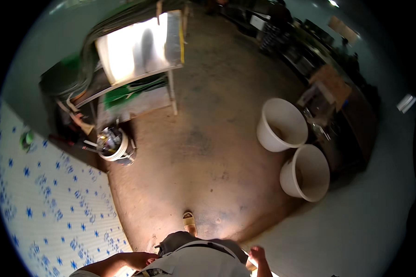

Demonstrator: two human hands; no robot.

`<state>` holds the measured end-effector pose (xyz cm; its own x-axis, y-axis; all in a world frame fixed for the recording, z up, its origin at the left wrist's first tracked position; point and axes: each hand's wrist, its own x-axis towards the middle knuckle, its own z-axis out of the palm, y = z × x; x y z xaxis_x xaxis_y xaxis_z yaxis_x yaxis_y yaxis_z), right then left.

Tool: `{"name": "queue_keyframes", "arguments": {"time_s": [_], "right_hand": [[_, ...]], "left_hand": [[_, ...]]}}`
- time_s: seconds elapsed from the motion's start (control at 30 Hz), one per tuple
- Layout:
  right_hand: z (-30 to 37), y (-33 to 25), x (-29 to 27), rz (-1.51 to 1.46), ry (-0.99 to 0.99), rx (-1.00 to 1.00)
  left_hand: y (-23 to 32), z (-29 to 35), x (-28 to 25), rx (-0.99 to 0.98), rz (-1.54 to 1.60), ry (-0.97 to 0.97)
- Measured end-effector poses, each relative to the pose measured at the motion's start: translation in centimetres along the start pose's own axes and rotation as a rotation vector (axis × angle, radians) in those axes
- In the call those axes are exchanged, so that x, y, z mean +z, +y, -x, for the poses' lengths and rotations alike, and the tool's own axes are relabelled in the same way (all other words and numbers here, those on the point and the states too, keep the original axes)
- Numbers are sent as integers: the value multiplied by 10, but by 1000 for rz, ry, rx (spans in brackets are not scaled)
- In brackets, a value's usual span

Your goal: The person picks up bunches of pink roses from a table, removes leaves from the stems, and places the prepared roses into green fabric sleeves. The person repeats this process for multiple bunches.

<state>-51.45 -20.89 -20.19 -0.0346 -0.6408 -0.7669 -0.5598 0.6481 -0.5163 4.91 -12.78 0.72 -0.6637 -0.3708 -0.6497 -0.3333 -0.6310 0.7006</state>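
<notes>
My left hand is at the left side of my waist, against my light shirt. Its fingers curl inward, and what they hold, if anything, is hidden. Beside my right hip is my right hand, raised with its fingers bent closed. A bright pale edge shows just under it, but I cannot tell whether the hand grips anything. One foot in a tan sandal shows on the brown floor ahead of me.
Two white tubs stand on the right, by a dark cluttered bench. A filled bucket stands left, near a table with a shiny metal top. A blue-patterned wall runs along my left. Another person is at the far right.
</notes>
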Motion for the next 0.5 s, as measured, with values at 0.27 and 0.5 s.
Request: {"name": "queue_keyframes", "arguments": {"time_s": [0.27,0.5], "right_hand": [[-112,-171,-7,-314,55,-9],[-300,-339,-70,5,-17,-165]], "left_hand": [[103,-54,-139,-101,-119,42],[201,-124,-237,-195,121,271]]}}
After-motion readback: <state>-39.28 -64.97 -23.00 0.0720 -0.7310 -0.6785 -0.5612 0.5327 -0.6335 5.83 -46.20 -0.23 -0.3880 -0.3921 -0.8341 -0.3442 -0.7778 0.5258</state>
